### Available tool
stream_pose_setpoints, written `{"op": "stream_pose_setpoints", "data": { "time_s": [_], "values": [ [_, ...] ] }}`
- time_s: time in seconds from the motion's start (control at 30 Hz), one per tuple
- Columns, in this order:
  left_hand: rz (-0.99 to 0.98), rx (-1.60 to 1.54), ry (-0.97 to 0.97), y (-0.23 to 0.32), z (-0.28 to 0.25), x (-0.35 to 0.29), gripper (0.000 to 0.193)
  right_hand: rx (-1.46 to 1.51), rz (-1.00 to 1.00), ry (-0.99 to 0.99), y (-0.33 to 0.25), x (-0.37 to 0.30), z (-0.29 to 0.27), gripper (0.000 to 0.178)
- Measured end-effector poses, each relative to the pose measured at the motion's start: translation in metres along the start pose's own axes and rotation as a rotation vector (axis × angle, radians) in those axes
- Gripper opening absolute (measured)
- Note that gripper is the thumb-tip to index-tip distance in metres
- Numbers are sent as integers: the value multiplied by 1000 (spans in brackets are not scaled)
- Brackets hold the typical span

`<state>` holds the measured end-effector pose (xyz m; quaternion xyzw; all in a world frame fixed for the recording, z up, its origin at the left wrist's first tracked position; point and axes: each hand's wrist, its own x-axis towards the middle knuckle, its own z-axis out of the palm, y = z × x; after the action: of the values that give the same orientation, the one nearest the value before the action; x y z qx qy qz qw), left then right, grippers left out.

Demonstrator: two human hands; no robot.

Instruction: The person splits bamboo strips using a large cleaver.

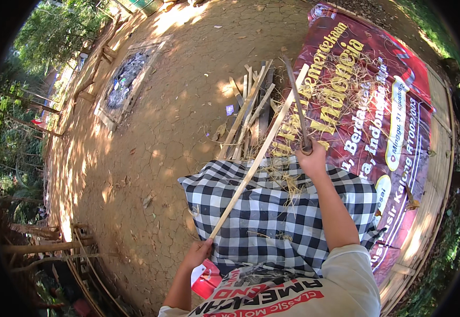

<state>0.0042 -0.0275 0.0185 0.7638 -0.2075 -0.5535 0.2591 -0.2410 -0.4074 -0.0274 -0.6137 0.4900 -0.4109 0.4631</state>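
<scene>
My left hand (197, 252) is closed round the near end of a long pale bamboo strip (256, 164), which slants up and away to the right across my lap. In my right hand (313, 158) is the handle of a machete, and its long, narrow dark blade (296, 98) points away from me, just right of the strip's far part. A black-and-white checked cloth (272, 222) covers my lap, with a few curled shavings (288, 177) on it. Beyond the cloth, several split bamboo strips (248, 116) lie in a loose pile on the ground.
A dark red printed banner (372, 153) is spread at the right, scattered with more shavings. Bamboo slats (433, 164) run along its outer edge. On the cracked earth (161, 132) at the far left is a framed ash pit (127, 79). A wooden pole fence (55, 245) borders the left.
</scene>
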Motion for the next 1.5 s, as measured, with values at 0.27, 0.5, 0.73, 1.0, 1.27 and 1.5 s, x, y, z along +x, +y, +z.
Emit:
{"op": "stream_pose_setpoints", "data": {
  "time_s": [0.27, 0.5, 0.73, 1.0, 1.27, 1.5],
  "values": [
    [32, 64, 146, -6, -1, 2, 53, -52, -160, -607, -29, -23, 8, 29],
    [21, -89, 32, -5, -5, 17, 55, -6, -112, -751, -41, -25, -3, 30],
    [-40, -328, -151, -26, -25, 42, 60, 430, 384, -1164, -48, -30, 2, 18],
    [-164, -419, -325, -10, -29, 41, 58, 597, 489, -964, -24, -20, 6, 25],
    [-274, -454, -540, 4, -39, 41, 61, -13, 420, -749, -37, -25, 9, 33],
    [-313, -490, -707, -8, -50, 53, 62, -118, -12, -503, -39, -28, 37, 33]
  ]
}}
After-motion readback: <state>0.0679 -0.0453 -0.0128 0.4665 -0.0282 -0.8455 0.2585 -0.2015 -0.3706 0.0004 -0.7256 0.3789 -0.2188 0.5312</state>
